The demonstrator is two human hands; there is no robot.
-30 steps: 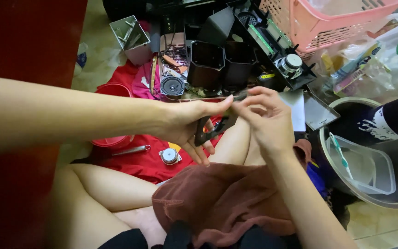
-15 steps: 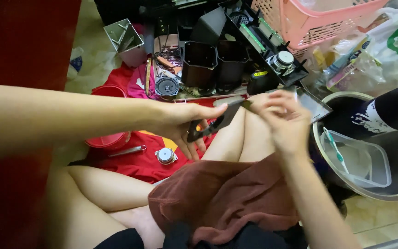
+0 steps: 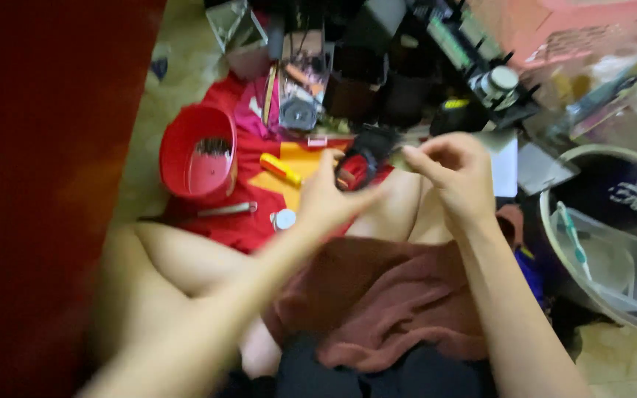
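Left hand (image 3: 329, 199) clamps a black-and-red tool (image 3: 363, 161) up over the knees, steadied there — right hand (image 3: 455, 173) pinches at its tip, fingers closed on something too blurred to name; red bowl (image 3: 195, 155) sits on the floor within reach

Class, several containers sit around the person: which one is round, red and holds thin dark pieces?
The round red plastic bowl on the red cloth, beside the left forearm. The clear rectangular tub on the right is transparent and angular, resting inside a pale basin.
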